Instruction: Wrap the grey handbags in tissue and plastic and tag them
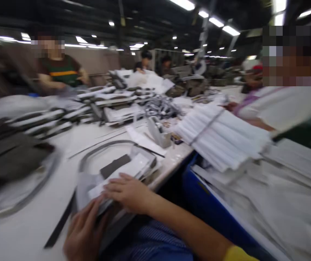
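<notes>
On the near edge of the white table lies a grey fabric piece (82,186) with a long curved strap (102,144) looping behind it. A white sheet (136,163) rests on this piece, with a dark grey rectangular patch (114,166) alongside. My right hand (129,194) is flat on the sheet, fingers stretched out. At the near end, my left hand (86,228) has its fingers bent over the edge of the fabric piece, the thumb side tucked beneath. Motion blurs the finer details.
Stacks of cut pieces (111,98) fill the table's far side, near a tape dispenser (157,132). Dark fabric (11,163) lies at left. To the right, a blue bin (209,203) holds white sheets, with a tied white bundle (223,134) on top. Co-workers (62,72) are around the table.
</notes>
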Motion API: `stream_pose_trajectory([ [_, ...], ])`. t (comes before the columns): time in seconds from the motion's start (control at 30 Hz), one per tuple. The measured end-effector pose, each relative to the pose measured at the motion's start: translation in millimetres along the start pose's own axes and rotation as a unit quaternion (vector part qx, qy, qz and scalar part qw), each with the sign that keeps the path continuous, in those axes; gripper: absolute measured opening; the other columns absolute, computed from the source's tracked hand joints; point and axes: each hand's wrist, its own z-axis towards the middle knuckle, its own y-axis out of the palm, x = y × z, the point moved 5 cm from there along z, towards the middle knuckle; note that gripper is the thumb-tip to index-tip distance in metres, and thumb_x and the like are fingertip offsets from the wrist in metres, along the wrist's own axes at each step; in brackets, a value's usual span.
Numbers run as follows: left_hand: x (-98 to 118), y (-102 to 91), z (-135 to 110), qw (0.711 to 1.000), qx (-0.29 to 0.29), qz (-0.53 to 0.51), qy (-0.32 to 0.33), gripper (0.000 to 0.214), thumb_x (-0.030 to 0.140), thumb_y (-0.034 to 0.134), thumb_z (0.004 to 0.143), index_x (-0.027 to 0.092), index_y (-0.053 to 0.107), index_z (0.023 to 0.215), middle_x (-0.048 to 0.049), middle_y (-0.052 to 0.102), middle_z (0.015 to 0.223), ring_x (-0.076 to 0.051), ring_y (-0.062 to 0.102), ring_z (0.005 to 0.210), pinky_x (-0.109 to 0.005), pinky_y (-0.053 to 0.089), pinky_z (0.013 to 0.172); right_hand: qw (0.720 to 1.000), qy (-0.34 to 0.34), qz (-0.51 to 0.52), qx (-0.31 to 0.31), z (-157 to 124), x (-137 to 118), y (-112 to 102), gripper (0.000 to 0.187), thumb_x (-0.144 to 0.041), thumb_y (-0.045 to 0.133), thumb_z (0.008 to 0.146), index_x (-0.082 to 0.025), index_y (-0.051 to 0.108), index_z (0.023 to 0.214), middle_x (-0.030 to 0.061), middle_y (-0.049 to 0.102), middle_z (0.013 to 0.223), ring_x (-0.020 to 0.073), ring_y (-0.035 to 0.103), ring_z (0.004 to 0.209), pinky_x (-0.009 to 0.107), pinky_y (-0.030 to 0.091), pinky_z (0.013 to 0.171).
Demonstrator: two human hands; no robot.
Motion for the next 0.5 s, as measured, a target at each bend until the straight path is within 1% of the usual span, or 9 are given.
stream_pose_trajectory([
  [0.03,-3,-6.7,-5,0.998,-0.023,0.053,0.005,0.051,0.024,0.064,0.091,0.028,0.050,0.140,-0.0082,0.067,0.121,-0.023,0.064,0.101,-0.037,0.051,0.092,0.999,0.017,0.034,0.031,-5,1,0,0.042,-0.019,0.053,0.095,-0.018,0.048,0.137,0.0037,0.052,0.145,0.0197,0.041,0.137,0.040,0.028,0.118],
  [0.07,-6,-9.7,-8,0.996,-0.059,0.067,-0.003,0.051,0.022,0.062,0.092,0.028,0.048,0.141,-0.0072,0.066,0.124,-0.024,0.063,0.105,-0.037,0.051,0.094,0.996,0.021,0.063,0.053,-13,4,0,0.040,-0.018,0.052,0.096,-0.019,0.049,0.136,0.0028,0.054,0.143,0.0189,0.042,0.136,0.041,0.026,0.119],
  [0.17,-7,-18.6,-7,0.991,-0.127,0.043,-0.018,0.046,0.023,0.057,0.094,0.027,0.049,0.140,-0.0058,0.063,0.131,-0.023,0.060,0.117,-0.037,0.049,0.101,0.985,0.020,0.094,0.141,-43,25,-16,0.028,-0.017,0.051,0.098,-0.026,0.059,0.123,-0.0001,0.064,0.129,0.0170,0.052,0.127,0.044,0.023,0.120],
  [0.23,-6,-28.0,-1,0.989,-0.140,-0.003,-0.052,0.041,0.026,0.055,0.095,0.027,0.053,0.136,-0.0048,0.061,0.133,-0.022,0.057,0.121,-0.038,0.046,0.106,0.970,0.076,0.069,0.220,-63,49,-30,0.027,-0.018,0.051,0.098,-0.026,0.061,0.121,0.0019,0.067,0.124,0.0187,0.056,0.123,0.045,0.030,0.117],
  [0.3,-13,-38.3,6,0.984,-0.121,-0.037,-0.123,0.035,0.029,0.053,0.096,0.027,0.058,0.131,-0.0039,0.060,0.134,-0.021,0.056,0.124,-0.038,0.043,0.109,0.947,0.172,0.041,0.268,-78,78,-36,0.029,-0.028,0.051,0.098,-0.023,0.060,0.125,0.0073,0.065,0.126,0.0231,0.057,0.122,0.046,0.040,0.111],
  [0.37,-34,-44.0,12,0.966,-0.087,-0.060,-0.234,0.034,0.034,0.051,0.096,0.027,0.061,0.128,-0.0037,0.060,0.136,-0.022,0.052,0.128,-0.038,0.039,0.113,0.930,0.267,0.034,0.251,-85,106,-29,0.042,-0.043,0.048,0.098,-0.018,0.057,0.131,0.0128,0.062,0.130,0.0282,0.057,0.122,0.048,0.045,0.106],
  [0.4,-48,-43.0,14,0.947,-0.077,-0.077,-0.303,0.036,0.039,0.052,0.095,0.026,0.062,0.127,-0.0037,0.059,0.137,-0.023,0.051,0.130,-0.039,0.035,0.115,0.925,0.303,0.038,0.226,-86,118,-23,0.050,-0.049,0.044,0.098,-0.016,0.055,0.134,0.0146,0.061,0.131,0.0303,0.056,0.123,0.050,0.045,0.105],
  [0.47,-79,-33.0,16,0.892,-0.077,-0.119,-0.430,0.045,0.049,0.056,0.090,0.024,0.063,0.126,-0.0052,0.059,0.138,-0.026,0.050,0.131,-0.041,0.031,0.117,0.919,0.351,0.061,0.171,-85,135,-9,0.061,-0.057,0.040,0.096,-0.013,0.052,0.137,0.0166,0.058,0.135,0.0331,0.053,0.126,0.052,0.042,0.108],
  [0.5,-92,-25.6,19,0.867,-0.082,-0.137,-0.473,0.049,0.053,0.056,0.088,0.022,0.064,0.125,-0.0070,0.060,0.136,-0.028,0.051,0.130,-0.043,0.032,0.116,0.913,0.372,0.079,0.147,-84,141,-3,0.066,-0.060,0.039,0.095,-0.012,0.051,0.138,0.0175,0.057,0.137,0.0340,0.052,0.128,0.053,0.040,0.110],
])
